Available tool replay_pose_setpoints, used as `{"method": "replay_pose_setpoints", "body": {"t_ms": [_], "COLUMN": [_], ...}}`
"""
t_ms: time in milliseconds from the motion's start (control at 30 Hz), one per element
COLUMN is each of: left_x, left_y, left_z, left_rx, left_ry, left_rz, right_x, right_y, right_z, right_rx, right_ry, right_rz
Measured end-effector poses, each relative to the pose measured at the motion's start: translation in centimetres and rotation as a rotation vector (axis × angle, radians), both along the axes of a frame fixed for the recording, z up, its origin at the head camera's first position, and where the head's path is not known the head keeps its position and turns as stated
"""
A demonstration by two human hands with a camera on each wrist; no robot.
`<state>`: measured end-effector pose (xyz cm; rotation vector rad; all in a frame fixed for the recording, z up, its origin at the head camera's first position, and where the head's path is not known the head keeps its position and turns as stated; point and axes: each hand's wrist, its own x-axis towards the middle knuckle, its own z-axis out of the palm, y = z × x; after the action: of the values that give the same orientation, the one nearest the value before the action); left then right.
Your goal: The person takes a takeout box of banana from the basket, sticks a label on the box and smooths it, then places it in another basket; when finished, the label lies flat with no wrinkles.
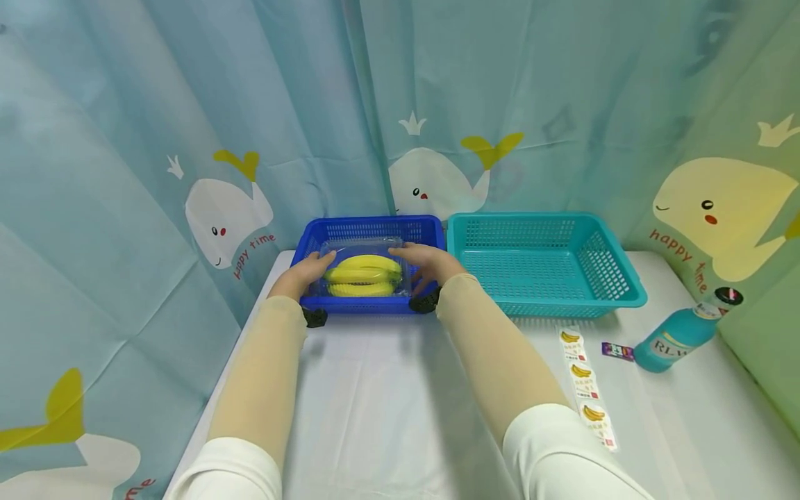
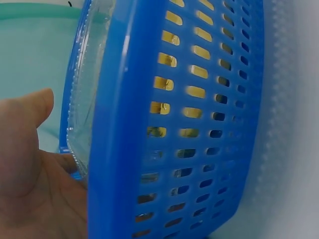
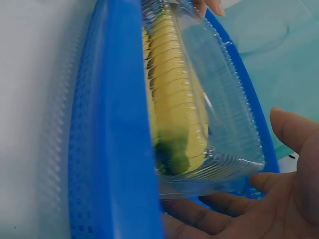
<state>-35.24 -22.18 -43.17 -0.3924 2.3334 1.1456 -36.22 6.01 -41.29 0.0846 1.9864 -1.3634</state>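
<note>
A clear plastic box [image 1: 364, 244] with yellow bananas [image 1: 362, 269] inside sits in the blue basket [image 1: 369, 305]. At the box's left end is my left hand [image 1: 303, 273]; in the left wrist view its thumb [image 2: 42, 107] stands up, apart from the box, with the other fingers partly hidden behind the basket rim. My right hand [image 1: 431, 262] is at the box's right end. In the right wrist view, its fingers [image 3: 227, 203] extend loosely along the box's end, inside the basket, and its thumb is raised away. Green shows at one end of the bananas.
A teal basket [image 1: 625, 295] stands to the right of the blue one. In front of it lie a strip of banana stickers [image 1: 581, 371] and a small purple packet [image 1: 617, 351]. A blue bottle [image 1: 678, 337] is at the right. Whale-print curtains [image 1: 350, 160] surround the white table [image 1: 362, 417].
</note>
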Motion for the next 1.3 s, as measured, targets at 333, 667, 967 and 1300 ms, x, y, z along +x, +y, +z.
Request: {"method": "replay_pose_setpoints", "body": {"t_ms": [333,667,967,1300], "left_x": [0.0,0.0,0.0,0.9], "left_y": [0.0,0.2,0.4,1.3], "left_z": [-0.4,0.6,2.1,3.4], "left_rx": [-0.005,0.025,0.037,0.211], "left_ry": [0.032,0.064,0.148,0.267], "left_rz": [-0.002,-0.020,-0.058,-0.002], "right_x": [-0.6,-0.5,-0.3,1.4], "right_y": [-0.5,-0.2,1.1,3.1], "right_z": [-1.4,-0.8,1.0,3.9], "right_rx": [0.057,0.026,0.040,0.076], "right_ry": [0.062,0.106,0.194,0.283], "right_rz": [0.007,-0.027,-0.002,0.023]}}
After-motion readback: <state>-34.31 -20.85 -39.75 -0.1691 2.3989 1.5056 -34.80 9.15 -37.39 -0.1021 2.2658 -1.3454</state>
